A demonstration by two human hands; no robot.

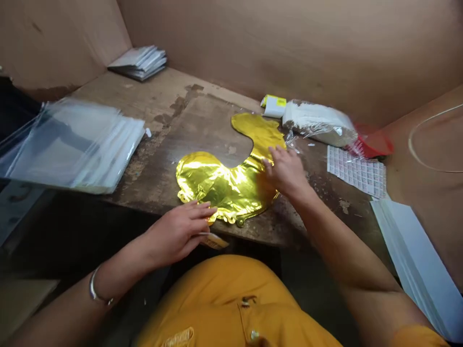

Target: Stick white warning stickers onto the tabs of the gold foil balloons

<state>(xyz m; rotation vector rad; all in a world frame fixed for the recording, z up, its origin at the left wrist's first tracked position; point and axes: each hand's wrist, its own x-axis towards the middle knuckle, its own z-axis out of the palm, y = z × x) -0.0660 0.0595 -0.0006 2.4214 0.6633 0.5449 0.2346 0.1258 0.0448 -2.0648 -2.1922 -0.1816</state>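
A shiny gold foil balloon, flat and curved in outline, lies on the worn wooden table. My right hand rests on its right side, fingers spread and pressing on the foil. At the balloon's lower left edge is my left hand, its fingertips touching the scalloped rim. A small card-like piece, brownish with a pale edge, sticks out between the thumb and fingers of this hand, over the table's front edge. Most of that piece is hidden by my fingers.
Clear plastic sleeves lie in a stack at left, with folded packets behind. At the back right are a white bundle in plastic, a yellow-white box, a red basket and a label sheet. White sheets stand at right.
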